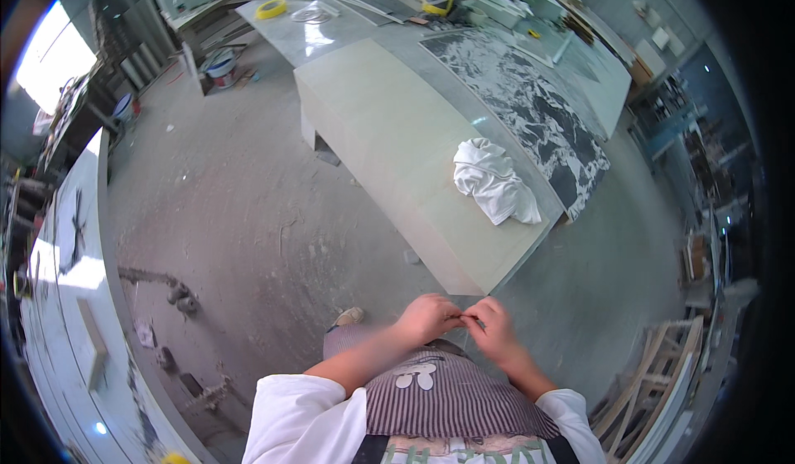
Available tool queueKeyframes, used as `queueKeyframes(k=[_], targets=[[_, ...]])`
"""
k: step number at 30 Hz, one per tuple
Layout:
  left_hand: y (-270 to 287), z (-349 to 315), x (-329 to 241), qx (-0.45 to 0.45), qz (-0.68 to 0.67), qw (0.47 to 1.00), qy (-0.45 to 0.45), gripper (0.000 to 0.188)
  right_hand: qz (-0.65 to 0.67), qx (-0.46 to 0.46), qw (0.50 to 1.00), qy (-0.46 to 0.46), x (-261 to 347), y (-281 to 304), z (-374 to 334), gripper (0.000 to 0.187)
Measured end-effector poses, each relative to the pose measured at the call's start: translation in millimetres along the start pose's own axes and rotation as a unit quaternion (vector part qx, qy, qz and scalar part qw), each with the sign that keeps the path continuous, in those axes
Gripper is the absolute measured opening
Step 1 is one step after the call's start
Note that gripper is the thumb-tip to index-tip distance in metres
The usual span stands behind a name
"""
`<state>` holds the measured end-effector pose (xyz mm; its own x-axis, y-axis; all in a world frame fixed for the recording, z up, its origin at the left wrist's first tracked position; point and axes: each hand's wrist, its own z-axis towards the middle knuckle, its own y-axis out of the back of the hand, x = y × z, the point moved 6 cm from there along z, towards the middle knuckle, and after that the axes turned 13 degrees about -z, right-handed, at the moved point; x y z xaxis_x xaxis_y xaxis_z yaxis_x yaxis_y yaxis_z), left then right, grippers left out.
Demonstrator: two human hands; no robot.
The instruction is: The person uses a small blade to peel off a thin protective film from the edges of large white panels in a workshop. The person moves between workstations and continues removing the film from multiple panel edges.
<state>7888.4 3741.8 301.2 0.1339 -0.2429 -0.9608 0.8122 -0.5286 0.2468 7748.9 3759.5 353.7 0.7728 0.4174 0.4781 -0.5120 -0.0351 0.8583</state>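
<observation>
Slab lies just beyond the touching fingers

White sleeves, striped apron

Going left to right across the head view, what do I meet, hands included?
White-topped bench → yellow roll → left hand → right hand → wooden frame.

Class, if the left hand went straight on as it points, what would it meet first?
The right hand, it seems; the left hand points towards it, though whether they touch is unclear.
</observation>
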Motion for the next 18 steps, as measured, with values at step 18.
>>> queueKeyframes(k=[18], targets=[[-20,-34,48,0.314,0.268,0.906,-0.095,0.032,-0.099,-0.252,0.871,-0.410,95,50,-136,0.010]])
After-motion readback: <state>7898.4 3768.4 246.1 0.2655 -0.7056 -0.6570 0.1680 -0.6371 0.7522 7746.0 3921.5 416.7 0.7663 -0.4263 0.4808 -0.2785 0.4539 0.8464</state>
